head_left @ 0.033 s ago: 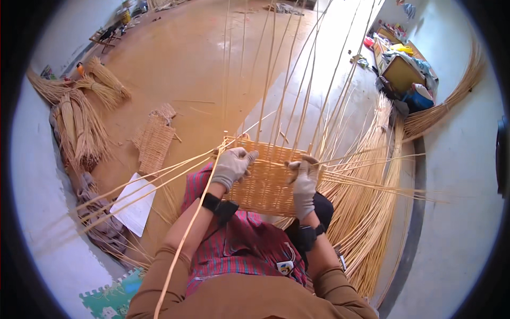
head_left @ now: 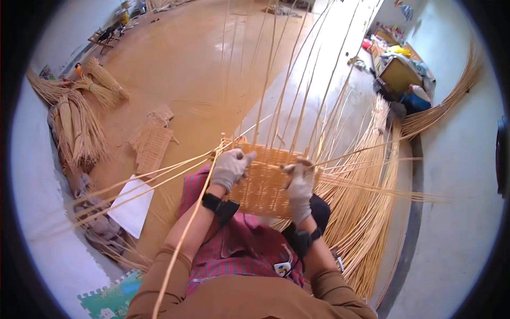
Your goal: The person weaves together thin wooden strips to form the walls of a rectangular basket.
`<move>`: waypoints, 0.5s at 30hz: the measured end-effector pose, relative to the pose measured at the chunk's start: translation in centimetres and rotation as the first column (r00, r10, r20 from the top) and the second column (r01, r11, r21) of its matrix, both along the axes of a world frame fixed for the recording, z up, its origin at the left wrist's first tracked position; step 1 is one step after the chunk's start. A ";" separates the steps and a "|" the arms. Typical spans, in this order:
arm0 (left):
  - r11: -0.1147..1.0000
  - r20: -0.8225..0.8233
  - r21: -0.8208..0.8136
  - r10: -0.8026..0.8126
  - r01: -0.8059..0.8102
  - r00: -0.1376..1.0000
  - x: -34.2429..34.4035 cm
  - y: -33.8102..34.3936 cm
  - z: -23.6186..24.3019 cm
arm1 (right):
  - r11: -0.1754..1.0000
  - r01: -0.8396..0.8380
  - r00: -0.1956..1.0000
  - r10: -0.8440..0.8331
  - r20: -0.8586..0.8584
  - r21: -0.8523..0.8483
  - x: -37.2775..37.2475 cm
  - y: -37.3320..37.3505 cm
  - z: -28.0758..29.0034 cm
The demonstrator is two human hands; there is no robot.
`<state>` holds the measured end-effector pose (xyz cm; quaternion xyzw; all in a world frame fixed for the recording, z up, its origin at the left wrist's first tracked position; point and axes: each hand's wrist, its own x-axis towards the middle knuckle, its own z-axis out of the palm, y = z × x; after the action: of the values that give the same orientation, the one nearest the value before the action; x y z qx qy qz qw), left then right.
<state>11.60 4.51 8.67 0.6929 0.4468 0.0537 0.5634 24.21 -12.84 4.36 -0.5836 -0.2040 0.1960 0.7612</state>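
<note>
Nothing has shifted since the earlier frame. The gloved left hand [head_left: 231, 167] and gloved right hand [head_left: 299, 183] each stay curled, pinching the top edge of a half-woven wicker panel [head_left: 263, 183] on the person's lap, long pale stakes [head_left: 297, 95] rising upward.

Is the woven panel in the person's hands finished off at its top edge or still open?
Still open: long unwoven canes stick up past the woven panel, held by left hand and right hand.

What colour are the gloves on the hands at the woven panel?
Light grey, on the left hand and right hand; the woven panel is pale yellow. The head view shows it.
</note>
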 end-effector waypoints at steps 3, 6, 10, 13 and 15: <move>0.979 0.073 0.195 0.041 -0.054 0.997 0.3 -0.2 -3.6 | 0.996 -0.084 0.976 0.089 0.198 -0.032 -1.8 -0.5 1.5; 0.732 0.345 0.638 0.004 -0.238 0.939 0.7 0.2 -5.9 | 0.979 0.017 0.998 -0.030 -0.061 -0.203 3.2 -2.4 0.0; 0.786 0.399 0.602 -0.142 -0.142 0.906 3.0 -3.4 -3.0 | 0.987 0.155 0.975 -0.158 -0.159 -0.034 3.3 -4.4 -2.8; 0.969 0.199 -0.065 -0.221 0.238 0.955 5.7 -2.7 -4.4 | 0.996 0.060 0.998 -0.059 0.020 -0.065 5.4 -1.9 -1.6; 0.986 0.133 -0.045 -0.152 0.159 0.979 5.8 -3.8 -4.5 | 0.969 0.084 0.877 0.038 0.478 -0.231 7.2 1.8 1.1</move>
<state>17.39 0.68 4.18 0.7051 0.3549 0.0418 0.6125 31.46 -11.06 5.49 -0.7056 -0.3530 0.0599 0.6116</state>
